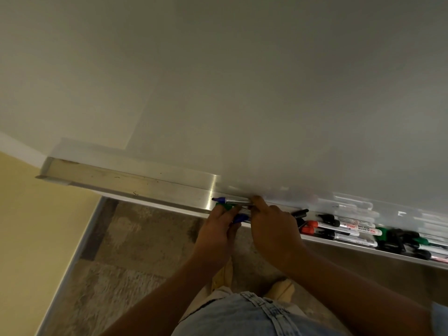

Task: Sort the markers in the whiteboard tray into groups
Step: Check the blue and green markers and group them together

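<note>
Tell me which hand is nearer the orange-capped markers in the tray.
Right. The right hand sits just left of the orange-capped markers, nearly touching them. The left hand is farther left, beyond the right hand, at the blue-capped markers.

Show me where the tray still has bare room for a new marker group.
The whiteboard tray lies bare from its left end to the blue-capped marker in the hands. Right of the right hand it is crowded: orange-capped markers, black-capped markers and a green-capped marker overlap to the frame edge.
</note>
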### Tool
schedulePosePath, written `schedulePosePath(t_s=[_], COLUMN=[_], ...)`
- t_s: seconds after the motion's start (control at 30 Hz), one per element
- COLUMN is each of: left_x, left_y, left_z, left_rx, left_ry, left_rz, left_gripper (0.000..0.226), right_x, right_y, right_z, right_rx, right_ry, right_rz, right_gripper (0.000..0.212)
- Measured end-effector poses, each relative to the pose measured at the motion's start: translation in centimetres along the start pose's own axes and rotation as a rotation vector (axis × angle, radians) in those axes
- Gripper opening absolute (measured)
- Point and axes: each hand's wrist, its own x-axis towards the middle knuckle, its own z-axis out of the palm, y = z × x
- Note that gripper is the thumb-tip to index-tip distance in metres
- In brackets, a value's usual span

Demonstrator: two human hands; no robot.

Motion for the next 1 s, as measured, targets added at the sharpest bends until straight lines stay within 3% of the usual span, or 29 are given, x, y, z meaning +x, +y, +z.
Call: schedulePosePath(t_s=[0.27, 0.4, 0.6, 0.83, 1.0], left_x=[-0.3, -0.2, -0.1, -1.4, -1.8], left_y=[-0.4, -0.5, -0.5, -0.7, -1.7], left_z=[0.5, 0.6, 0.8, 0.9, 1.8], left_rx=[0.062, 0.097, 0.129, 0.130, 0.113], left_ry=[0.023, 0.041, 0.030, 0.016, 0.100], left_rz=[0.044, 0.050, 0.070, 0.053, 0.032], left_gripper=[0.036, 0.034, 0.026, 0.019, 0.018], right_x=[0.7, 1.4, 3.9, 5.8, 6.8], right_y=[-0.1, -0.5, -2.5, -6.2, -8.1], right_z=[-1.2, -2.5, -4.2, -5.0, -4.6], right_rx=[0.052, -0.033, -0.051, -0.232, -0.237], right_ry=[0.002, 0.040, 0.044, -0.031, -0.015], right_rz=[-0.063, -0.117, -0.218, -0.337, -0.386], right_gripper=[0.040, 0.027, 0.022, 0.016, 0.013])
